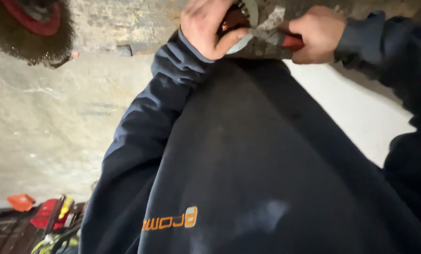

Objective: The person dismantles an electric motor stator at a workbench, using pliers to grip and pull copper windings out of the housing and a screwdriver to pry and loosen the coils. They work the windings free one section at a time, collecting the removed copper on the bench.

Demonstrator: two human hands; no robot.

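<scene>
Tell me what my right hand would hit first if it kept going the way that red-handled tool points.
The right hand aims its red-handled tool leftward; it would first meet the pale round disc gripped by the left hand. They seem already touching, though depth is unclear.

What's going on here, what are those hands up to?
A person in a dark navy sweatshirt has both hands at the top of the view. The left hand grips a dark red tool part beside a round pale metal disc. The right hand is closed on a red handle with a grey metal piece running between the hands. Behind is a rough concrete surface; red and yellow gear sits bottom left.
</scene>
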